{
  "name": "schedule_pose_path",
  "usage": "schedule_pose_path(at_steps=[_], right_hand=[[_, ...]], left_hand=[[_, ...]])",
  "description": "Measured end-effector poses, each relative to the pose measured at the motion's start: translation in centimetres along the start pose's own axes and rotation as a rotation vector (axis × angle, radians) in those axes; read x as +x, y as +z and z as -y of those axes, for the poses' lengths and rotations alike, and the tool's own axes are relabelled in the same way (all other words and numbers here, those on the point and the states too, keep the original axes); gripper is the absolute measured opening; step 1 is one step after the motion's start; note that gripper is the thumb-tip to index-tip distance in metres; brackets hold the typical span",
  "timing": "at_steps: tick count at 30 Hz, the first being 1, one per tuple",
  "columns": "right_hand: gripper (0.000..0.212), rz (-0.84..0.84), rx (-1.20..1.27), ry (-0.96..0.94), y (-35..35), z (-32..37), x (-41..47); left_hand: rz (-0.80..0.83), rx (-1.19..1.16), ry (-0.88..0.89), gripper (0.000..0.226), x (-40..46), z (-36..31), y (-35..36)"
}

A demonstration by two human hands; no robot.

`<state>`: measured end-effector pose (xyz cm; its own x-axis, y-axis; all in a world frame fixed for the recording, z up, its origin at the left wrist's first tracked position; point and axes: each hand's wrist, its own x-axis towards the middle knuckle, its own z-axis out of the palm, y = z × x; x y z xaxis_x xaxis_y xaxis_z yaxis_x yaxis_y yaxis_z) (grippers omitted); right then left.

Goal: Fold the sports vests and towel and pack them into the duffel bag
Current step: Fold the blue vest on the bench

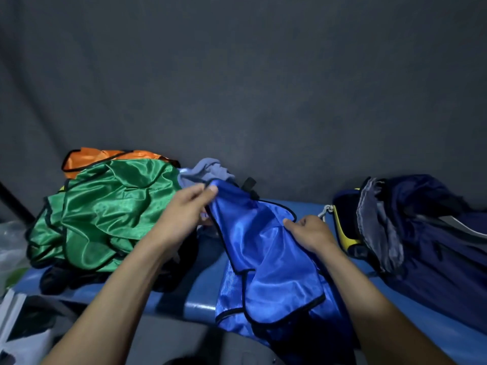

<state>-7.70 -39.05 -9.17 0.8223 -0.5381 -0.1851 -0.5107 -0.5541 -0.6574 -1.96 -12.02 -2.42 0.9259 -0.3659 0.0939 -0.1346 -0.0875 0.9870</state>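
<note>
A shiny blue vest (pixel 266 259) with black trim hangs over the front edge of the blue bench (pixel 200 308). My left hand (pixel 184 212) pinches its upper edge near the top. My right hand (pixel 311 233) grips its right edge. A crumpled green vest (pixel 105 214) lies in a heap at the left, with an orange vest (pixel 87 160) behind it. A grey-blue towel (pixel 208 171) sits bunched behind the blue vest. The navy duffel bag (pixel 427 241), with a yellow trim, stands open at the right end of the bench.
A dark grey cloth backdrop (pixel 237 75) rises right behind the bench. Dark fabric (pixel 66 280) lies under the green heap. Clear plastic bags (pixel 10 246) and white items (pixel 23 341) sit at the lower left, off the bench.
</note>
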Motion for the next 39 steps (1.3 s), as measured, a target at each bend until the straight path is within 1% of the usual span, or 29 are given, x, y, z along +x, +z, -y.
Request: schedule_pose_path(at_steps=[1,3,4,6,7,8,9,10,12,13,14,15,16,18,19,21,22,23,24,25,27,28,29,31,32,34,36,37,39], right_hand=[[0.057,0.000,0.026,0.031,0.2,0.2,0.2],[0.056,-0.003,0.041,0.063,0.6,0.5,0.8],[0.053,-0.012,0.017,0.075,0.8,0.7,0.9],[0.040,-0.010,-0.063,0.090,1.2,0.9,0.8],[0.035,0.003,-0.055,0.079,1.4,1.1,0.8],[0.035,0.018,0.017,0.058,1.6,1.2,0.8],[0.039,0.014,0.160,0.017,1.3,1.6,0.7],[0.041,-0.029,0.339,-0.042,0.5,1.9,0.7],[0.038,-0.233,0.658,-0.205,-2.2,2.9,0.4],[0.034,-0.314,0.796,-0.267,-3.8,3.5,0.0],[0.030,-0.360,0.916,-0.312,-5.3,4.2,-0.6],[0.025,-0.346,1.014,-0.346,-6.4,4.7,-1.2],[0.022,-0.287,1.076,-0.369,-7.0,5.2,-2.0],[0.023,-0.113,1.121,-0.374,-7.3,5.7,-3.4],[0.025,-0.041,1.143,-0.368,-7.4,5.9,-3.9],[0.029,0.011,1.191,-0.365,-7.8,6.0,-4.5],[0.030,0.009,1.201,-0.371,-8.0,6.0,-4.7],[0.030,0.015,1.177,-0.385,-7.9,6.0,-4.8],[0.030,0.029,1.108,-0.414,-7.6,6.1,-4.9],[0.029,0.041,0.999,-0.460,-7.2,6.3,-5.2],[0.028,-0.001,0.742,-0.577,-6.2,6.5,-5.6],[0.029,-0.045,0.647,-0.619,-6.1,6.6,-5.9],[0.030,-0.081,0.596,-0.637,-6.1,6.7,-6.1],[0.033,-0.126,0.567,-0.665,-6.1,6.6,-6.6],[0.034,-0.121,0.566,-0.678,-5.9,6.4,-6.8],[0.037,-0.065,0.596,-0.663,-5.2,6.3,-7.3],[0.035,-0.042,0.608,-0.626,-4.7,6.3,-7.4],[0.032,-0.062,0.590,-0.613,-4.6,6.3,-7.5],[0.028,-0.135,0.483,-0.613,-4.6,6.2,-7.6]], left_hand=[[-0.035,-0.161,-0.019,0.024,-0.2,-0.7,-0.2],[-0.092,-0.381,-0.033,0.026,-0.5,-1.8,-0.5],[-0.125,-0.462,-0.035,0.029,-0.6,-2.2,-0.5],[-0.197,-0.547,-0.034,0.035,-1.0,-3.2,-0.1],[-0.218,-0.592,-0.041,0.035,-1.2,-3.8,0.1],[-0.222,-0.660,-0.057,0.036,-1.4,-4.3,0.0],[-0.215,-0.732,-0.079,0.038,-1.5,-4.7,-0.1],[-0.195,-0.799,-0.104,0.043,-1.6,-4.9,-0.4],[-0.165,-0.864,-0.133,0.057,-1.7,-5.2,-1.3],[-0.163,-0.877,-0.132,0.064,-1.6,-5.1,-1.8],[-0.175,-0.891,-0.122,0.068,-1.5,-5.1,-2.1],[-0.190,-0.887,-0.114,0.066,-1.5,-5.2,-2.2],[-0.189,-0.879,-0.117,0.058,-1.7,-5.3,-2.0],[-0.165,-0.843,-0.098,0.043,-2.0,-5.7,-1.4],[-0.150,-0.825,-0.079,0.041,-2.2,-6.0,-1.0],[-0.113,-0.805,-0.037,0.048,-2.6,-6.7,-0.5],[-0.092,-0.794,-0.005,0.046,-2.9,-7.1,-0.2],[-0.088,-0.736,0.040,0.036,-2.9,-7.1,0.0],[-0.081,-0.633,0.083,0.025,-2.8,-6.9,0.4],[-0.055,-0.494,0.120,0.019,-2.7,-6.4,0.9],[0.048,-0.186,0.126,0.036,-2.4,-4.8,2.5],[0.059,-0.075,0.110,0.044,-2.3,-4.2,3.2],[0.055,-0.015,0.107,0.049,-2.4,-4.0,3.9],[0.053,0.016,0.107,0.050,-2.7,-4.0,4.7],[0.054,0.006,0.100,0.049,-2.7,-4.1,5.0],[0.080,-0.016,0.099,0.046,-2.5,-4.0,5.2],[0.130,-0.048,0.078,0.045,-2.3,-3.8,5.5],[0.145,-0.071,0.064,0.039,-2.2,-3.7,5.7],[0.146,-0.119,0.046,0.016,-2.1,-3.7,6.0]])
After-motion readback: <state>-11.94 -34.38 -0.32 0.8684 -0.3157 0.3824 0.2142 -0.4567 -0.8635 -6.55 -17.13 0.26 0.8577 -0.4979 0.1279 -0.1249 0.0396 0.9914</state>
